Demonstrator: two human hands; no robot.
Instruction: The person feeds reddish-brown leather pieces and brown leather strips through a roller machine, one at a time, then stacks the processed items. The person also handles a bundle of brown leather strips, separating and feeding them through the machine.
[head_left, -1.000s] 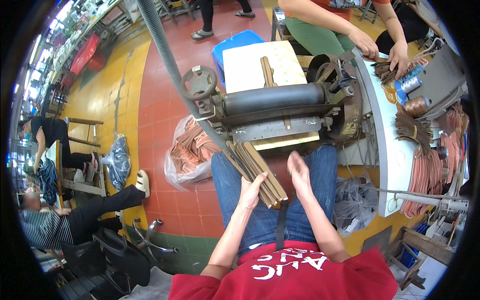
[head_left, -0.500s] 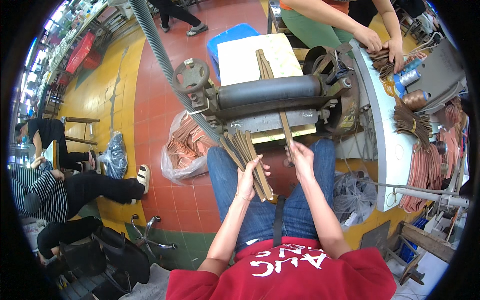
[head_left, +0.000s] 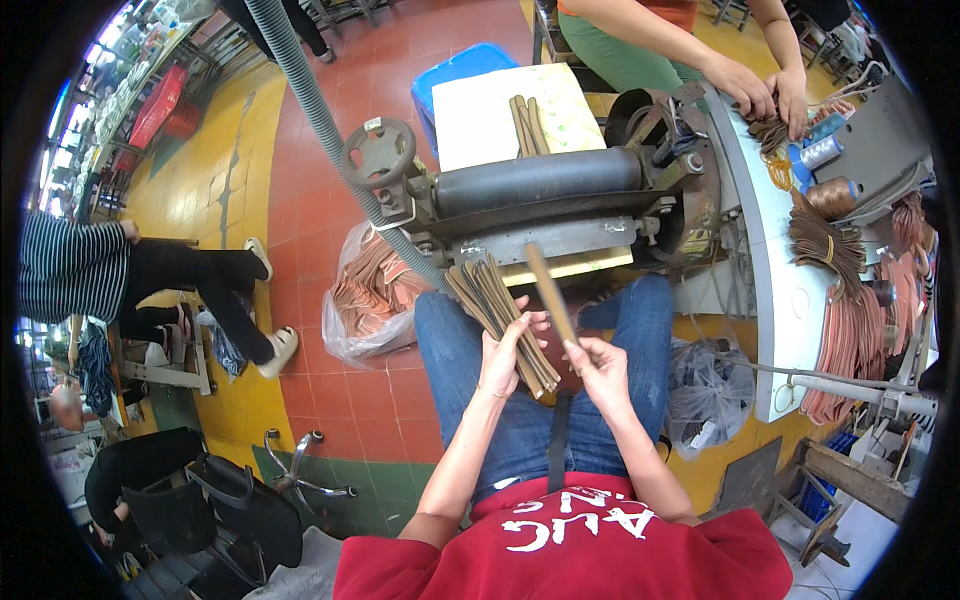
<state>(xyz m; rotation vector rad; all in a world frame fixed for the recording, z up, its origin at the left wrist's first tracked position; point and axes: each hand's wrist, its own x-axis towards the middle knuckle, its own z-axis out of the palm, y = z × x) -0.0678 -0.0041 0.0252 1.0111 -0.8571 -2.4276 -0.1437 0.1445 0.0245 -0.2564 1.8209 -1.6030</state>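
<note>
My left hand (head_left: pixel 508 356) is closed around a fanned bundle of brown leather-like strips (head_left: pixel 484 300) above my lap. A single brown strip (head_left: pixel 549 290), slightly blurred, is pinched in my right hand (head_left: pixel 601 372). Its far end reaches up to the front edge of the metal plate (head_left: pixel 560 240) of a roller machine. Behind that plate lies the dark roller (head_left: pixel 540 182). Several more strips (head_left: pixel 526 125) stick out past the roller onto a pale yellow board (head_left: pixel 470 112).
A handwheel (head_left: pixel 379 153) and a grey hose (head_left: pixel 300 75) stand left of the roller. On the floor is a plastic bag of pinkish strips (head_left: pixel 372 290). At right, a co-worker's hands (head_left: pixel 770 100) handle brown strips at a white table (head_left: pixel 775 330) with thread spools (head_left: pixel 820 152).
My right hand has drawn back toward my lap, its strip now in front of the plate instead of over it. More strips show beyond the roller. At left, the person in stripes has moved.
</note>
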